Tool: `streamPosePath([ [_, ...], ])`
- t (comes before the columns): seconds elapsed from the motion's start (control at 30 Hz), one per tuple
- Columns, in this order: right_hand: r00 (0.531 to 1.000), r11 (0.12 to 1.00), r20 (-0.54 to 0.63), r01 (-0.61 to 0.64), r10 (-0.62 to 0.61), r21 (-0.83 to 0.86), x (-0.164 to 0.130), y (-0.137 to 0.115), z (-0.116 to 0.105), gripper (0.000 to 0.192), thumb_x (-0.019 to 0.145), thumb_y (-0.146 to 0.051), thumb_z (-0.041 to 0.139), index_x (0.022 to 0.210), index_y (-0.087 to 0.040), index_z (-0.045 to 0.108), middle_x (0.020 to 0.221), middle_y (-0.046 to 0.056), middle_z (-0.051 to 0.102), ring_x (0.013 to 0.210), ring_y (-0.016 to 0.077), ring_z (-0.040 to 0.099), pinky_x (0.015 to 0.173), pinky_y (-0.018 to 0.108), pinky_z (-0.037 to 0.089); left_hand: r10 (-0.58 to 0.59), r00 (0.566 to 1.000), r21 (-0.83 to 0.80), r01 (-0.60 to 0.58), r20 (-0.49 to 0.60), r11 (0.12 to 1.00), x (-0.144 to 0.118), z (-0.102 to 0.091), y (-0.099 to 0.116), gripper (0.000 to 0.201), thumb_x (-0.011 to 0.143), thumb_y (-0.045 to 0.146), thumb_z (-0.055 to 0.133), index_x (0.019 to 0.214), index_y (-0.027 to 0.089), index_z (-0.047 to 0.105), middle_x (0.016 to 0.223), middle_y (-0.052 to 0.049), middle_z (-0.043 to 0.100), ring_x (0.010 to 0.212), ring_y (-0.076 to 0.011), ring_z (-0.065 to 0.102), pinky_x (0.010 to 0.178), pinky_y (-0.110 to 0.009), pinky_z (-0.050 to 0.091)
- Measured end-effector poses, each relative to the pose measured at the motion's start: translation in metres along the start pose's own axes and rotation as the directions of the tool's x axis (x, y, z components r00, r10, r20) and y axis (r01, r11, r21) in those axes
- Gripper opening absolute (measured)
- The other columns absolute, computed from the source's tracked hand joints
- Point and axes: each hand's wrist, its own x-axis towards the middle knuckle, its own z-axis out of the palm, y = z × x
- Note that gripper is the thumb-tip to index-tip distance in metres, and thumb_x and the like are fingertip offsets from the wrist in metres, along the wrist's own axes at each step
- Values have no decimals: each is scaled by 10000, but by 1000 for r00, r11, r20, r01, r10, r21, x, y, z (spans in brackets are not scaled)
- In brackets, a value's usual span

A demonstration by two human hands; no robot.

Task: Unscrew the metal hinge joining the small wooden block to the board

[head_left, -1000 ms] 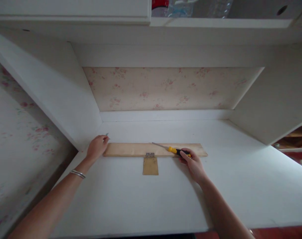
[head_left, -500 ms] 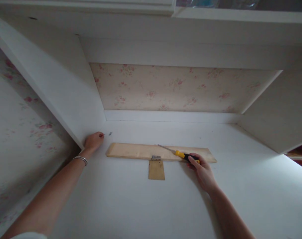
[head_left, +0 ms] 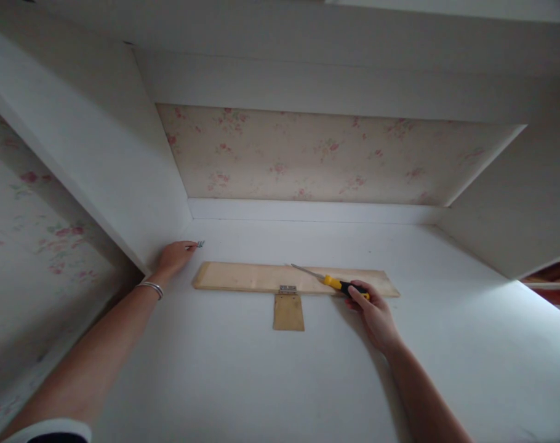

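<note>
With my right hand [head_left: 372,311] I grip the black and yellow handle of a screwdriver [head_left: 333,282]; its metal shaft points left over a long pale wooden board [head_left: 243,275]. At the far left, the fingers of my left hand [head_left: 176,255] pinch a thin screw beside a little pile of screws [head_left: 200,244] on the white surface. A metal hinge [head_left: 288,290] joins the front edge of the board to a small wooden flap [head_left: 288,312]. Both wooden pieces lie flat.
A white side panel [head_left: 100,147] stands close to my left arm, and another panel [head_left: 496,215] rises on the right. White boards overhang the white desktop [head_left: 243,381]. Floral wallpaper [head_left: 298,154] shows at the back and far left.
My left hand has moved slightly right, and its fingertips now reach the small screws. My right hand keeps the screwdriver in nearly the same place. The view has tilted a little downward.
</note>
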Motion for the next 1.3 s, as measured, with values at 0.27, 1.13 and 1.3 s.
streamPosePath([
  [0.27, 1000, 1000, 3, -6, 6, 9, -2, -1, 0, 384, 664, -431, 766, 985, -261, 643, 945, -14, 626, 680, 107, 570, 647, 236, 499, 66, 998, 0, -66, 15, 998, -40, -16, 3, 409, 851, 402, 413, 1058, 167, 676, 1102, -71, 673, 1012, -247, 613, 872, -314, 451],
  [1.13, 863, 789, -200, 505, -464, 350, -12, -103, 118, 301, 773, -342, 669, 1051, -255, 591, 978, 1, 598, 777, 118, 609, 776, 346, 502, 205, 955, -612, -31, 215, 791, -191, 56, 198, 338, 857, 351, 408, 673, 174, 628, 638, -15, 644, 642, -151, 590, 578, -227, 365],
  [1.3, 839, 701, -160, 527, -520, 480, -15, -119, 153, 251, 799, -300, 622, 1047, -283, 581, 917, -26, 556, 684, 73, 560, 634, 235, 484, 168, 970, -647, -13, 178, 763, -190, 62, 198, 270, 837, 347, 491, 865, 157, 681, 879, -71, 710, 821, -177, 632, 735, -249, 424],
])
